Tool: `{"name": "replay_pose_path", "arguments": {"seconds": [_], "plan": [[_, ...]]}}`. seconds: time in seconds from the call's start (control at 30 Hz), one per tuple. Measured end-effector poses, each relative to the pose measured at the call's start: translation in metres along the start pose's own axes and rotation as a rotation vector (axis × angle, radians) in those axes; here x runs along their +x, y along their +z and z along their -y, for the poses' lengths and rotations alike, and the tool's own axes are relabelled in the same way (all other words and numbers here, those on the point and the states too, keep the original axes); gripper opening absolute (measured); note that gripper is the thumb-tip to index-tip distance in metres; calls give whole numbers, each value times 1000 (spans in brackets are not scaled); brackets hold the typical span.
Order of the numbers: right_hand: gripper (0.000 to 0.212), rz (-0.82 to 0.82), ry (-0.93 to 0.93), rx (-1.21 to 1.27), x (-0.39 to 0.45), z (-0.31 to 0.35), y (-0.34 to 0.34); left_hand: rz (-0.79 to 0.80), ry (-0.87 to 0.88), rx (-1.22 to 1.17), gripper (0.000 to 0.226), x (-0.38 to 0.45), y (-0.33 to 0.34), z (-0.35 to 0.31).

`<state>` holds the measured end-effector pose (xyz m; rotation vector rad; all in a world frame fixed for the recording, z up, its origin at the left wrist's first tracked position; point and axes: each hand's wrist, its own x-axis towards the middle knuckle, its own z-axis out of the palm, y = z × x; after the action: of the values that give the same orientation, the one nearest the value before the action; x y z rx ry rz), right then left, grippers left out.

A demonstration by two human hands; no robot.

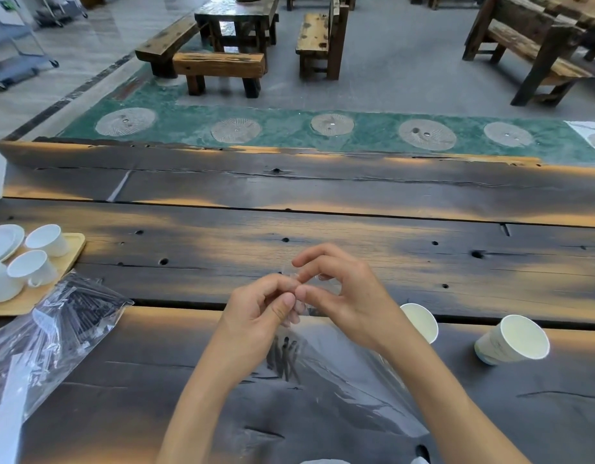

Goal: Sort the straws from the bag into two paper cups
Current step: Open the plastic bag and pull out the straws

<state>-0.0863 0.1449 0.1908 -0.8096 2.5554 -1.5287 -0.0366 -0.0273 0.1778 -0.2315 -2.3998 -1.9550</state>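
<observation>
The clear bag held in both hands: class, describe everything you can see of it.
The clear bag is thin, glossy transparent plastic, creased and catching light. Its top edge is pinched between the left hand and the right hand above the wooden table, and its body slopes down toward the person. A few dark straws show through it. Whether its mouth is open cannot be told.

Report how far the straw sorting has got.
Barely begun. Done: two paper cups stand on the table to the right, no straws visible in them. In hand: the left hand and right hand pinch the top of a clear bag with dark straws inside. Left: opening it and sorting every straw. A second bag of straws lies untouched on the left.
</observation>
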Motion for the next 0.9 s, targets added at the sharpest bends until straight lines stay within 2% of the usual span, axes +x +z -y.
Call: {"name": "replay_pose_path", "arguments": {"seconds": [0.37, 0.5, 0.67, 0.77, 0.83, 0.9], "plan": [[12, -56, 11, 137, 0, 2, 1, -12, -9, 11, 14, -4, 2, -4], [13, -53, 3, 186, 1, 3, 0, -91, -8, 1, 16, -2, 5, -6], [15, -171, 73, 343, 0, 3, -21, -95, -33, 31, 23, -7, -2, -5], [16, -65, 48, 297, -2, 8, -29, -61, -81, -32, 18, -9, -3, -9], [16, 45, 10, 231, -5, 13, -26, -5, -80, -7, 27, -3, 2, -13], [14, 96, 0, 180, -7, 16, -21, 34, -22, 55, 13, 5, 11, -18]]}}
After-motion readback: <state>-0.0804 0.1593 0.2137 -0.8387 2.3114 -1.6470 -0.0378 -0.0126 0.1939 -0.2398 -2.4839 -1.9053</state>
